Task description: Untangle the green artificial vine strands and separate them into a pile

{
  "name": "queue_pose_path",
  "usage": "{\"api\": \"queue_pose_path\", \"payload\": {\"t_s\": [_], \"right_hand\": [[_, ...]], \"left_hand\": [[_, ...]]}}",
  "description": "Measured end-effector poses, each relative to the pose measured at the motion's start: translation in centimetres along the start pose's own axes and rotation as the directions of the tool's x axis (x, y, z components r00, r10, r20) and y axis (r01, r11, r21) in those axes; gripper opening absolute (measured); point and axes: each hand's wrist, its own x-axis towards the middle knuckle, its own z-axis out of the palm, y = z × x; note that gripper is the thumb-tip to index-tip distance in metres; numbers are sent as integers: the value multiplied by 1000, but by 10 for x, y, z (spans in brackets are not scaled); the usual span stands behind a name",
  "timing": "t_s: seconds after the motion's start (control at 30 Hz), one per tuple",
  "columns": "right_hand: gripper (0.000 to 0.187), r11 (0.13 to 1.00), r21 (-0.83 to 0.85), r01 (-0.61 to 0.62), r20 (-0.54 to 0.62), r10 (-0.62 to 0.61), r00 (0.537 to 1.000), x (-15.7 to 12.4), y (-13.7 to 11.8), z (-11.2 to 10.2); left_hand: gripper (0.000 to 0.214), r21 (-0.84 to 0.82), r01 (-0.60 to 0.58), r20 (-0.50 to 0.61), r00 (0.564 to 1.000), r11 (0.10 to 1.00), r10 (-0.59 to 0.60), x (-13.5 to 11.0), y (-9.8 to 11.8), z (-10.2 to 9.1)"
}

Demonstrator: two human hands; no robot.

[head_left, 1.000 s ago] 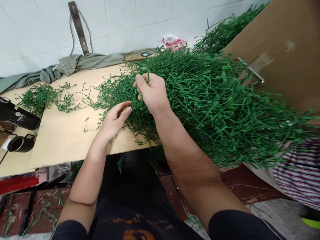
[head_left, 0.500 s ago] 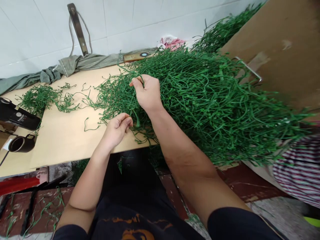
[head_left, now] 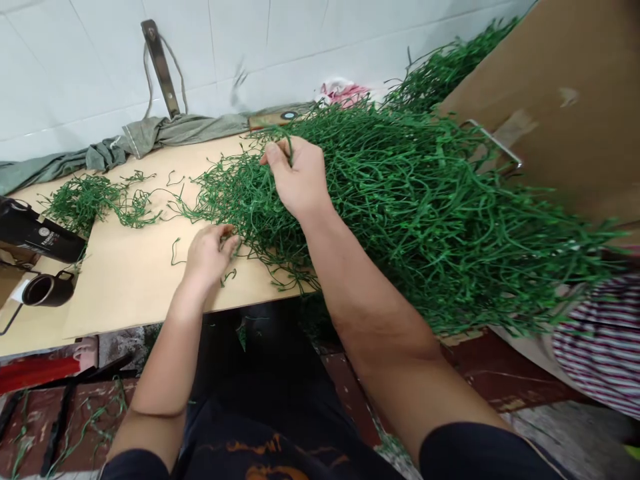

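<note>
A large heap of thin green budded stalks [head_left: 400, 187], which look like garlic scapes, covers the middle and right of the table. My right hand [head_left: 300, 173] is at the heap's left part, thumb and fingers closed on a green stalk [head_left: 289, 148]. Nearer the table's front edge is my left hand [head_left: 210, 252], its thumb and fingertips slightly apart, with nothing clearly seen between them. Just below its fingers shows a short green piece [head_left: 229, 276]. One loose stalk [head_left: 175, 252] lies left of that hand.
A smaller pile of stalks [head_left: 83, 197] lies at the table's left, by a black bottle [head_left: 40, 230] and a dark mug [head_left: 47, 291]. Rolled grey cloth [head_left: 175, 130] runs along the wall. A cardboard sheet [head_left: 565, 87] leans at right, above striped fabric [head_left: 600, 340].
My left hand has moved left, away from the heap, and its fingers have parted. My right hand has shifted slightly up and right, still pinching a stalk. A blurred green bit shows against the wall.
</note>
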Motion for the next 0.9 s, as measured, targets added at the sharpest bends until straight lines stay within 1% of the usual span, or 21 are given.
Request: {"api": "queue_pose_path", "payload": {"t_s": [0.07,0.13,0.23,0.3,0.33,0.4,0.43,0.53,0.63,0.67,0.73,0.8,0.9], "right_hand": [[51,999,43,-25,29,24,999,-6,-3,3],[50,994,91,-59,40,55,998,-11,-2,5],[48,983,152,-100,58,92,994,-16,-4,9],[47,977,177,-116,85,103,991,-18,-8,11],[46,975,185,-124,103,106,989,-19,-10,12],[46,969,200,-147,143,119,983,-20,-13,13],[45,964,210,-164,159,132,978,-21,-14,13],[46,939,256,-228,190,182,965,-24,-13,14],[47,914,299,-274,210,217,953,-26,-8,15],[47,909,306,-282,214,223,951,-26,-6,15],[48,908,306,-286,211,228,951,-25,-3,16],[48,921,283,-266,181,221,958,-23,1,17],[46,963,179,-202,113,184,976,-23,4,18]], "left_hand": [[31,19,-10,-92,996,1000,11,4,-7,-2],[34,-86,-53,-148,988,995,39,2,-4,-5],[35,-294,-132,-98,989,947,108,-3,10,-5],[33,-364,-159,-76,987,918,141,-2,19,-2],[30,-381,-157,-83,987,911,135,-1,23,0],[21,-417,-108,-86,993,903,79,2,25,6],[18,-446,-67,-67,997,892,41,3,25,10],[14,-547,56,46,998,835,-37,4,21,20],[9,-577,119,100,992,808,-75,2,19,23],[7,-581,128,111,991,803,-78,1,19,22],[11,-608,133,135,989,783,-63,-1,20,17],[16,-652,127,157,987,748,-30,-5,21,11],[21,-704,103,158,987,703,13,-15,20,4]]}}
